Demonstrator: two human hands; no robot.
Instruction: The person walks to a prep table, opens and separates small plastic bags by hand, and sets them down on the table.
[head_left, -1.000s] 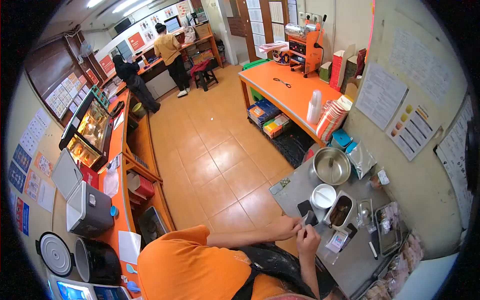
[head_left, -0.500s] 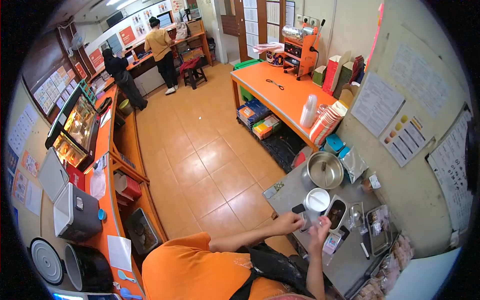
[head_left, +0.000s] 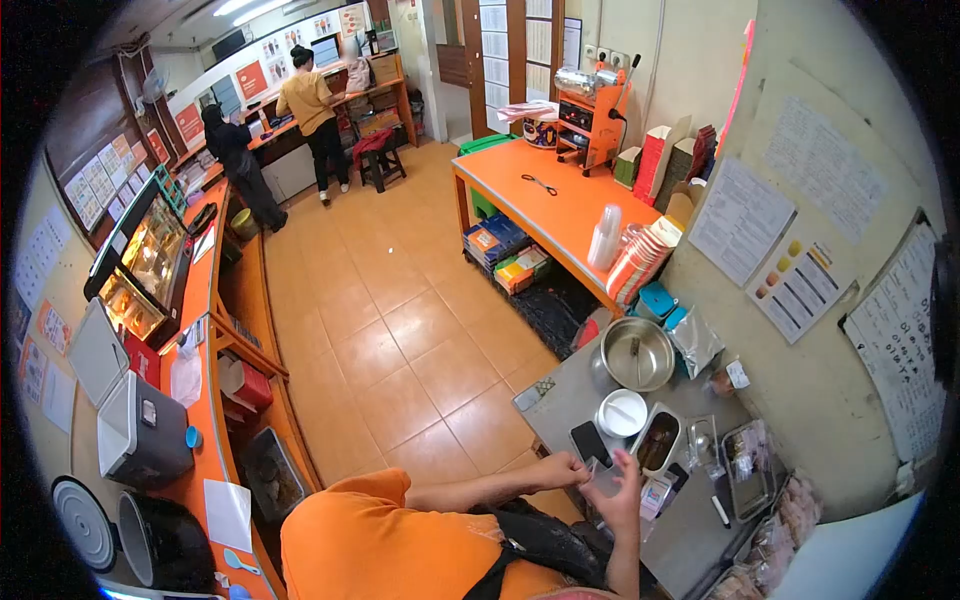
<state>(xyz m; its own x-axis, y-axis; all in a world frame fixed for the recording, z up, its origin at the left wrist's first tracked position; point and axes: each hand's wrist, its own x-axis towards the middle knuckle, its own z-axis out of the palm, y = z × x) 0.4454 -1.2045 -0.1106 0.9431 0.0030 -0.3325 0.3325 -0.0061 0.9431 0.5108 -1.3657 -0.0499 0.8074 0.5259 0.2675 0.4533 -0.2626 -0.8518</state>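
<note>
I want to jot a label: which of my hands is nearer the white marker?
Your right. The right hand is to the left of the white marker in the picture, not touching it; the left hand is farther left.

Orange shirt (head_left: 400,550), plain bright fabric, fills the near middle of the view. Left sleeve (head_left: 388,487) short, same orange, loose, soft folds, rounded at the shoulder. Small pale marks on the shirt by the apron edge, print or smudge, can't tell. Black apron (head_left: 550,535) over the front, to the right of the shirt, creased, pale dusty specks on it. Black strap (head_left: 488,572) narrow, slanting over the orange to the near edge; small light spot near where it meets the apron. Forearms (head_left: 475,491) bare. Left hand (head_left: 563,469) and right hand (head_left: 622,490) bare too.
</note>
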